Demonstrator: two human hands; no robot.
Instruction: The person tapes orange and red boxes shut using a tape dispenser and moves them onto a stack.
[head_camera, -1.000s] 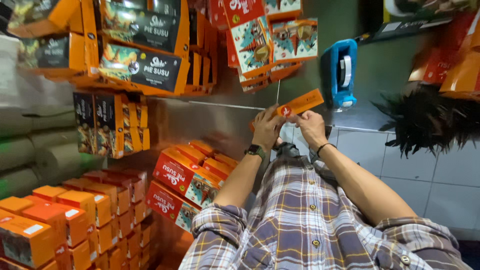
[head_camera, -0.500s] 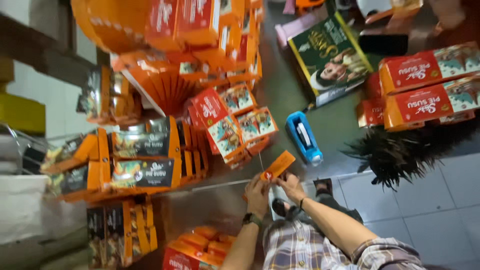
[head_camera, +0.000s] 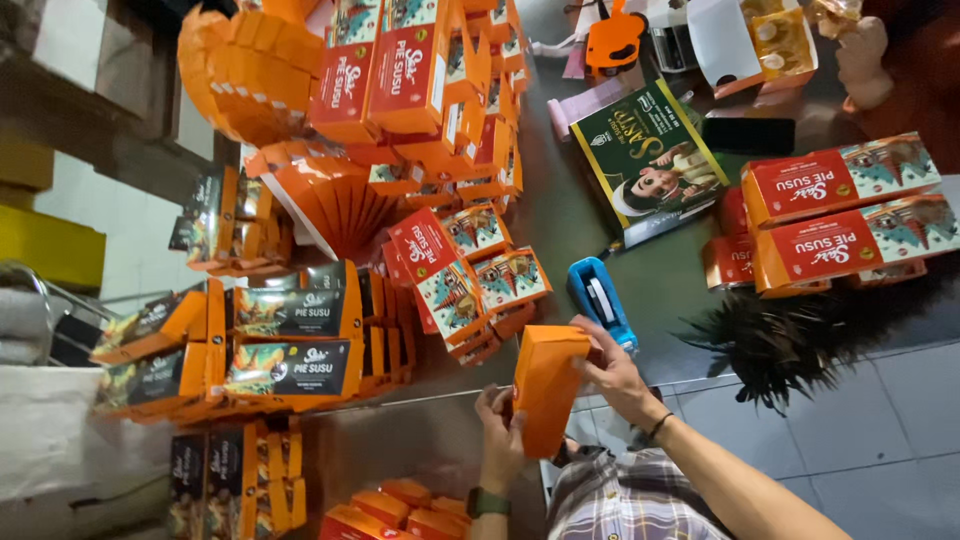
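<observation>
Folding a carton into shape: orange box (head_camera: 547, 388) held upright between both hands, just below the blue tape dispenser (head_camera: 600, 302) on the table (head_camera: 570, 225). Left hand (head_camera: 500, 432) wrapped closed around the box's lower side; right hand (head_camera: 617, 375) closed over its upper edge, fingers pressing the top panel. Left of the dispenser, stacks of finished red-and-orange boxes (head_camera: 470, 275); above it, a green printed box (head_camera: 650, 165). Likely next: tucking the end flap shut, needing a steady hold and squared corners.
</observation>
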